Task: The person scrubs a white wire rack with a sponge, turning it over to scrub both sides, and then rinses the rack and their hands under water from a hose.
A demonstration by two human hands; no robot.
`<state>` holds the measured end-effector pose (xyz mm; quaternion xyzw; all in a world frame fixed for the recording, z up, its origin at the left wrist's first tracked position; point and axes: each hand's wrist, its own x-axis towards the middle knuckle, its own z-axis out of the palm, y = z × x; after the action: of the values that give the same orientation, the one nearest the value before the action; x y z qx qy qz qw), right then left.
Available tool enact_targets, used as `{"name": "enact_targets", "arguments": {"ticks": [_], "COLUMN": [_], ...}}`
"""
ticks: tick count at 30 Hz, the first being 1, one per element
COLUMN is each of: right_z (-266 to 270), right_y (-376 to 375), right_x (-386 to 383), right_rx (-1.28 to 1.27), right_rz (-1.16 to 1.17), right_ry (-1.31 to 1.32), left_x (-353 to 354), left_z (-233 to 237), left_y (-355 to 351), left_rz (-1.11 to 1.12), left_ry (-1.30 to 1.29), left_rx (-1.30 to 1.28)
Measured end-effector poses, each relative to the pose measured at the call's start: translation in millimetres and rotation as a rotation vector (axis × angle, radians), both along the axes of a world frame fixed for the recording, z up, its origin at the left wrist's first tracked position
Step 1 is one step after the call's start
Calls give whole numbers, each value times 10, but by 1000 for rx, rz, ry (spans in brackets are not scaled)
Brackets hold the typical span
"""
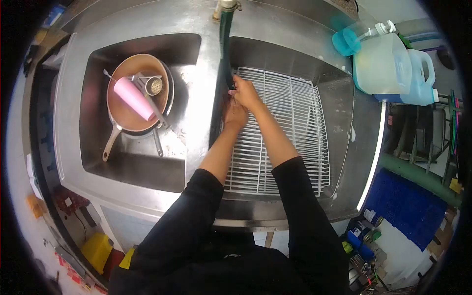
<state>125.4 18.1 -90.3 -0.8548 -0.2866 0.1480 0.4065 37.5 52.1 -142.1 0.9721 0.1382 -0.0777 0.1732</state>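
My two hands are together at the left side of the right sink basin, over a white wire rack (290, 132). Close to the lower end of a dark green hose (224, 49), my right hand (246, 93) has its fingers curled in; whether they grip the hose does not show clearly. My left hand (236, 115) lies just below and touches it, its fingers mostly hidden. The hose hangs from a metal tap (227, 4) at the back. The wire rack lies slanted in the basin.
In the left basin (98, 169) sits a brown frying pan (118, 98) holding a pink cup (132, 99), a small strainer (154, 86) and cutlery. Plastic jugs (381, 66) and a teal cup (345, 42) stand at the back right. A blue mat (405, 204) hangs at the right.
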Motion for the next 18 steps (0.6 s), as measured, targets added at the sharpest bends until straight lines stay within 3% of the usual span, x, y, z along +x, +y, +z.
{"name": "enact_targets", "arguments": {"ticks": [1, 3, 7, 12, 18], "right_z": [-1, 44, -103, 56, -46], "right_y": [7, 13, 8, -22, 112], "right_x": [31, 83, 156, 158, 205], "right_rx": [-8, -25, 20, -6, 33], "right_rz": [2, 8, 4, 44, -106], "right_ry": [1, 4, 63, -4, -70], "left_x": [94, 299, 559, 664, 651], "left_z": [-544, -1089, -370, -436, -638], "left_y": [7, 65, 188, 360, 432], "left_rz": [-110, -203, -343, -176, 111], "left_ry": [-60, -50, 101, 129, 42], "left_rx": [159, 252, 98, -142, -618]}}
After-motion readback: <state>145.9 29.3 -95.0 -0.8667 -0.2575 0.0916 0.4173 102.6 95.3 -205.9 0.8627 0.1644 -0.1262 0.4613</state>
